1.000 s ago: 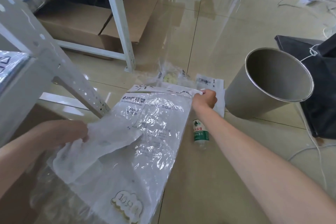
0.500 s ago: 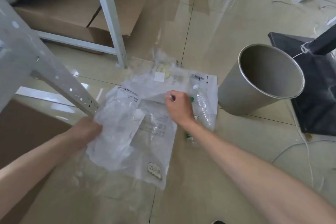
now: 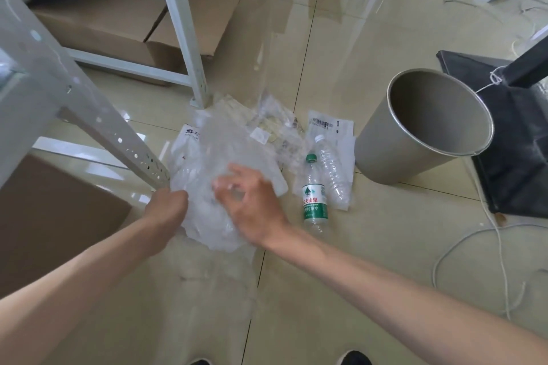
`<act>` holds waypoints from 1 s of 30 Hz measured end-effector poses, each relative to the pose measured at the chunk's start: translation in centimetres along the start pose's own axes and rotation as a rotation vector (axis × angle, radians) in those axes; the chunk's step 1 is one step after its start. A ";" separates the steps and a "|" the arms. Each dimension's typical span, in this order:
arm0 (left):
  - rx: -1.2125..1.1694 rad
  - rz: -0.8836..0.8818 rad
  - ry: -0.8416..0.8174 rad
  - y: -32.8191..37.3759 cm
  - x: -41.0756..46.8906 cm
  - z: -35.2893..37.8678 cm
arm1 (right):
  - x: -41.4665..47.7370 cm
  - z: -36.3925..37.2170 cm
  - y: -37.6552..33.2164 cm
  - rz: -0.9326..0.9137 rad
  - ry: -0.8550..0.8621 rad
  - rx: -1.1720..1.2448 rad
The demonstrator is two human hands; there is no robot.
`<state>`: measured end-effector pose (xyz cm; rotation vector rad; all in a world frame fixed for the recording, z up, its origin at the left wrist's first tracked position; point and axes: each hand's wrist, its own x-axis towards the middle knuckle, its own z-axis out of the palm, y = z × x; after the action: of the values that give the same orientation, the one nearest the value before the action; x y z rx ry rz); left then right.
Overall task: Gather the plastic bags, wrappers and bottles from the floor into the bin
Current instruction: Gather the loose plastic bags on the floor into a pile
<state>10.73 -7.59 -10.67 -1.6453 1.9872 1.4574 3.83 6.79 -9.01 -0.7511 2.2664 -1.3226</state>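
Both left hand (image 3: 167, 207) and right hand (image 3: 255, 201) grasping plastic bag (image 3: 213, 157), glossy tiled floor (image 3: 355, 290), bin (image 3: 385, 154) nearby

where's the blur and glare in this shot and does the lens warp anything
Head view: the right hand is motion-smeared over the plastic bag, while the left hand gripping it is sharper; head view: the glossy floor throws bright glare streaks up top; head view: the wide lens tilts the shelf leg; the green-label bottle is crisp.

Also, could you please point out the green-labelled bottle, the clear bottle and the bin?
green-labelled bottle (image 3: 315, 201): head view, on its label.
clear bottle (image 3: 332, 169): head view, on its ribbed body.
bin (image 3: 385, 151): head view, on its outer wall.
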 end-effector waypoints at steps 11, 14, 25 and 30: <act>-0.188 -0.017 -0.111 0.2 -0.5 1.2 | -2.0 1.5 1.8 0.695 -0.300 0.459; -0.244 -0.054 -0.116 0.4 -0.8 2.2 | -1.4 1.8 2.3 0.560 -0.442 0.077; -0.202 0.099 -0.111 0.0 -0.6 1.3 | -1.2 1.0 4.0 0.450 -0.525 0.328; -0.261 0.001 0.013 -1.5 -0.1 1.5 | 2.1 -0.3 7.5 0.443 -0.223 -0.103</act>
<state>11.36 -6.25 -12.25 -1.7554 1.8688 1.7743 0.23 8.69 -15.67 -0.3711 2.1658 -0.8775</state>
